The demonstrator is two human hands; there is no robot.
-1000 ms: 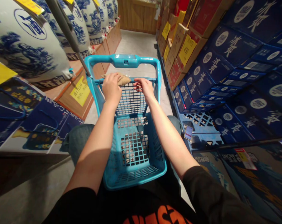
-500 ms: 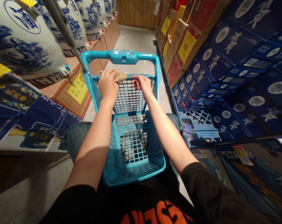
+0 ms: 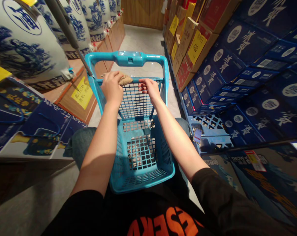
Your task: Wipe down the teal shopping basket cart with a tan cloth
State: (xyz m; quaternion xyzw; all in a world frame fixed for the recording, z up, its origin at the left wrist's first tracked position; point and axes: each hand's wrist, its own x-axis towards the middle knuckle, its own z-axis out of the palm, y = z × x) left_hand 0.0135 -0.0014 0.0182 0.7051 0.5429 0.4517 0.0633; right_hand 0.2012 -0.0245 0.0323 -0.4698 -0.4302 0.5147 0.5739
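Note:
A turquoise plastic shopping basket [image 3: 135,131] with a raised handle stands between my knees. On its far rim, left of the middle, my left hand [image 3: 112,88] is closed over a tan cloth [image 3: 125,80], which pokes out past the fingers toward the right. My right hand [image 3: 150,88] is at the same rim further right, its fingers slightly curled and apart with nothing in them. A grey telescopic pole [image 3: 67,32] runs down to the basket's far left corner.
Large blue-and-white jars [image 3: 22,46] line the left on wooden boxes [image 3: 76,95]. Stacked blue cartons [image 3: 227,62] and brown cartons [image 3: 185,42] with yellow price signs fill the right. A phone [image 3: 197,135] rests by a blue pallet [image 3: 212,129]. Wooden cabinets [image 3: 143,13] stand at the far end.
My left hand has slid slightly to the left along the rim with the cloth. My right hand has stayed nearly in place.

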